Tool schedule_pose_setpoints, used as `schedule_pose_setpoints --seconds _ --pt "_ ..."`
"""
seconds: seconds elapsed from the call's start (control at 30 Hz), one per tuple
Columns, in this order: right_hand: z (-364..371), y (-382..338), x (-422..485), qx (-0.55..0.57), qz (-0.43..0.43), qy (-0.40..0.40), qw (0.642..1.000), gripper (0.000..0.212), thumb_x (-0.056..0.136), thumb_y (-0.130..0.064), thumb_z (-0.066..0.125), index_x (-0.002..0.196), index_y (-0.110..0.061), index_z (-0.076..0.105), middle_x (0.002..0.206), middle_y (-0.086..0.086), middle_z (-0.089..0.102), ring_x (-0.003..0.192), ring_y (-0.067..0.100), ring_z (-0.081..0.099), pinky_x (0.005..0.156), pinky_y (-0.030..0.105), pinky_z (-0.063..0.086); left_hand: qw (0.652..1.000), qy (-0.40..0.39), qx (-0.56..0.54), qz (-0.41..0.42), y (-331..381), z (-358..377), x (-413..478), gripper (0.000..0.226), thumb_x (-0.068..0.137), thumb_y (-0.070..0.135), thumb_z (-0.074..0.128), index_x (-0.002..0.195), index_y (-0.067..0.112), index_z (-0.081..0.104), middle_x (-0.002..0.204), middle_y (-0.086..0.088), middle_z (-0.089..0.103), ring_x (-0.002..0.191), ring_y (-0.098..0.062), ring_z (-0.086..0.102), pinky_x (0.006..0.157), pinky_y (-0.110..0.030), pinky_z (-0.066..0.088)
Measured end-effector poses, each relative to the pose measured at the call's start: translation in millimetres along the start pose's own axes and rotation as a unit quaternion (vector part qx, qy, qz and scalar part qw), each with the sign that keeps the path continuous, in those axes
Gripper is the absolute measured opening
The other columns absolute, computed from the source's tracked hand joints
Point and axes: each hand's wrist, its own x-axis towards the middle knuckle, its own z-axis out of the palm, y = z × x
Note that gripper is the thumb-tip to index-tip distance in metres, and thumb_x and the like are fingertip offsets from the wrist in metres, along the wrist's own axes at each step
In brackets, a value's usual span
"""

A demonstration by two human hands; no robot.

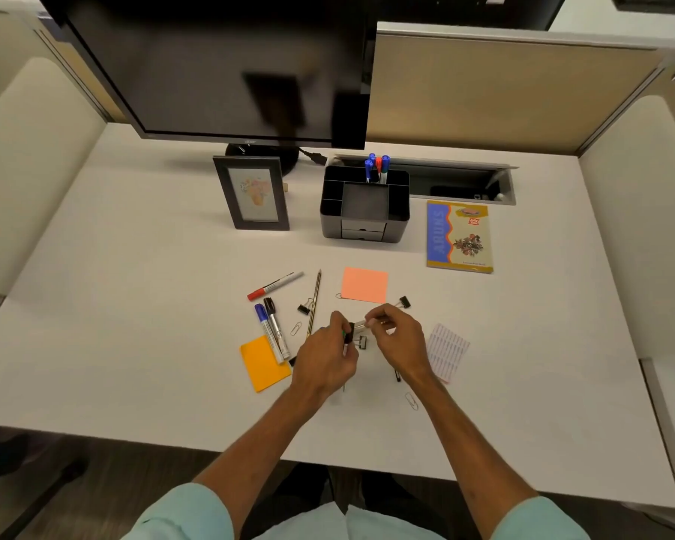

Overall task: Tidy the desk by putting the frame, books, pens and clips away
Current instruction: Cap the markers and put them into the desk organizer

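Both my hands meet over the near middle of the desk [133, 267]. My left hand [324, 358] curls its fingers round a green marker [345, 348], of which only a bit of green and a white stretch show. My right hand [398, 337] pinches a silver marker [361, 326] with a black end between thumb and fingertips. A binder clip [362, 342] lies on the desk just beneath them.

To the left, a blue marker [266, 329] and a black marker [276, 329] lie side by side, their near ends over an orange note [264, 368]. Beyond these lie a red marker [275, 285] and a pencil [313, 302], with a second binder clip [304, 307] and a paper clip [296, 328] beside the pencil. A pink note [365, 284] lies just beyond my hands.

At the far side the frame [252, 192] stands upright, left of the black organizer [365, 228], whose far compartment holds upright pens [377, 167]. The book [458, 237] lies flat to the organizer's right.
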Motion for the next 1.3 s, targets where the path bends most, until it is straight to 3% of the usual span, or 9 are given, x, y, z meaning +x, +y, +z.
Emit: schedule_pose_setpoints --seconds 0.1,0.33,0.5,0.63,0.73,0.83,0.97,1.2,1.3 --pt "4 -12 7 0.064 -0.021 -0.053 0.996 0.009 0.1 -0.024 0.068 0.103 -0.029 0.075 0.1 -0.015 0.078 0.095 0.008 0.073 0.09 0.037 0.061 0.998 0.031 -0.034 0.042 4 -8 10 0.029 0.096 0.036 0.063 0.113 0.03 0.04 0.087 0.011 0.066 0.067 -0.009 0.06 0.057 -0.036 0.059" --pt "-11 -41 40 0.115 -0.027 -0.074 0.99 0.022 0.098 -0.022 0.073 0.119 -0.014 0.075 0.113 -0.001 0.076 0.099 0.022 0.074 0.086 0.048 0.064 0.991 0.063 -0.098 0.066 9 -25 42 0.022 0.103 0.033 0.06 0.116 0.032 0.043 0.099 0.01 0.066 0.082 -0.012 0.063 0.069 -0.035 0.062" --pt "-31 -64 72 0.104 -0.06 -0.076 0.99 0.018 0.096 -0.011 0.075 0.113 -0.008 0.074 0.108 0.004 0.075 0.094 0.026 0.074 0.083 0.045 0.066 0.983 0.076 -0.134 0.095 13 -41 73 0.02 0.106 0.036 0.058 0.119 0.034 0.043 0.104 0.009 0.065 0.087 -0.012 0.065 0.074 -0.034 0.063" --pt "-52 -87 109 0.094 -0.097 0.02 0.991 0.017 0.096 -0.016 0.075 0.111 -0.011 0.073 0.103 0.002 0.075 0.095 0.011 0.07 0.082 0.024 0.06 0.977 0.087 -0.149 0.123 13 -54 97 0.035 0.107 0.043 0.049 0.14 0.035 0.04 0.134 0.01 0.061 0.114 -0.008 0.063 0.087 -0.023 0.057" --pt "-75 -109 149 0.099 -0.116 0.132 0.979 0.017 0.096 -0.02 0.074 0.112 -0.014 0.073 0.103 -0.005 0.074 0.094 0.0 0.067 0.078 0.012 0.055 0.98 0.09 -0.121 0.13 6 -59 111 0.04 0.108 0.038 0.046 0.147 0.036 0.038 0.143 0.012 0.053 0.123 -0.005 0.055 0.095 -0.016 0.045" --pt "-92 -128 190 0.116 -0.131 0.22 0.96 0.016 0.096 -0.021 0.074 0.11 -0.013 0.072 0.102 -0.001 0.075 0.093 0.009 0.072 0.082 0.021 0.059 0.982 0.071 -0.089 0.151 -5 -59 125 0.043 0.105 0.024 0.051 0.145 0.035 0.04 0.149 0.014 0.047 0.135 -0.004 0.046 0.106 -0.01 0.03" --pt "-96 -139 232 0.058 -0.132 0.268 0.952 0.02 0.097 -0.029 0.073 0.113 -0.015 0.071 0.105 -0.004 0.075 0.093 0.007 0.071 0.085 0.025 0.061 0.984 0.044 -0.061 0.158 -19 -53 140 0.041 0.103 0.022 0.056 0.14 0.035 0.045 0.148 0.013 0.047 0.134 -0.005 0.045 0.106 -0.016 0.034" --pt "-65 -124 263 -0.047 -0.088 0.255 0.962 0.015 0.096 -0.033 0.072 0.108 -0.023 0.072 0.098 -0.009 0.076 0.091 0.011 0.071 0.098 0.051 0.054 0.988 0.011 -0.051 0.145 -34 -42 157 0.038 0.103 0.024 0.058 0.139 0.033 0.047 0.151 0.006 0.052 0.136 -0.014 0.049 0.109 -0.023 0.035" --pt "-53 -114 269 -0.065 -0.07 0.243 0.965 0.017 0.096 -0.036 0.072 0.108 -0.024 0.073 0.098 -0.009 0.076 0.094 0.013 0.071 0.102 0.052 0.049 0.989 0.003 -0.056 0.14 -40 -41 159 0.037 0.103 0.023 0.058 0.138 0.031 0.049 0.147 0.006 0.054 0.134 -0.014 0.051 0.11 -0.029 0.043"
